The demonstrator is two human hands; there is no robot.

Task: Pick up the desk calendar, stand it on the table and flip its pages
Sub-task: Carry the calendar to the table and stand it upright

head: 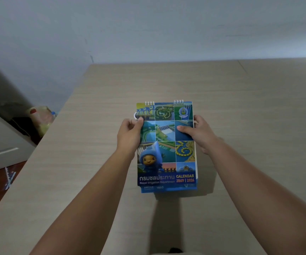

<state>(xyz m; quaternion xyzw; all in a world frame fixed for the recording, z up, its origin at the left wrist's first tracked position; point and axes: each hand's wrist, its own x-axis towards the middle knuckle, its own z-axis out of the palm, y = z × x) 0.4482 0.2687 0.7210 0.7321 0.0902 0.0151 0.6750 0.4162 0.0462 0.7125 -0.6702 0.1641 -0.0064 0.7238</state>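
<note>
colourful wire-bound cardboard desk calendar (pixel 167 144), cover up, over pale wood-grain desk (pixel 93 107) | left hand (pixel 129 134) fingers pinching left edge | right hand (pixel 200 134) fingers clamped on right edge

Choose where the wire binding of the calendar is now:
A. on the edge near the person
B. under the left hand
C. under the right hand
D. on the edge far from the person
D: the wire loops sit on the desk calendar edge toward the wall, beyond both hands.

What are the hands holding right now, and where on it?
The desk calendar, gripped by both side edges of its upper half: left hand on the left edge, right hand on the right.
</note>
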